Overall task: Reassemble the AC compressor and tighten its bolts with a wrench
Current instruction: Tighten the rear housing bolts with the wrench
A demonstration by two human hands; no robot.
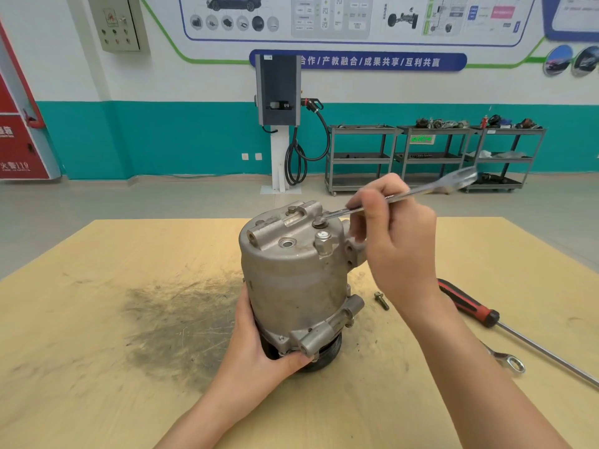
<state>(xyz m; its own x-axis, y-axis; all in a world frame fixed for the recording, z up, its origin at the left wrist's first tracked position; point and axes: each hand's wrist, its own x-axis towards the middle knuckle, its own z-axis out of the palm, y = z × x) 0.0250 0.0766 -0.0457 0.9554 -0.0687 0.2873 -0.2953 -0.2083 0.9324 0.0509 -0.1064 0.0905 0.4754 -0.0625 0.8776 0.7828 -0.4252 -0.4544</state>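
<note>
On the tabletop stands our compressor. Our left hand grips its bottom. Our right hand holds the wrench on a top bolt.

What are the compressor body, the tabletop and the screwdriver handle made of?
Compressor body: looks like cast metal, probably aluminium; dull grey, grimy, matte. Tabletop: pale wood or plywood, scratched, with a dark smudge. Screwdriver handle: red and black, likely plastic or rubber.

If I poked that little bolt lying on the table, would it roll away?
Probably a bit. The loose bolt lies on its side on the flat wooden table, so its round shank could roll. Its wider head would likely swing it in a curve. It looks metal, so stiff, not floppy.
</note>
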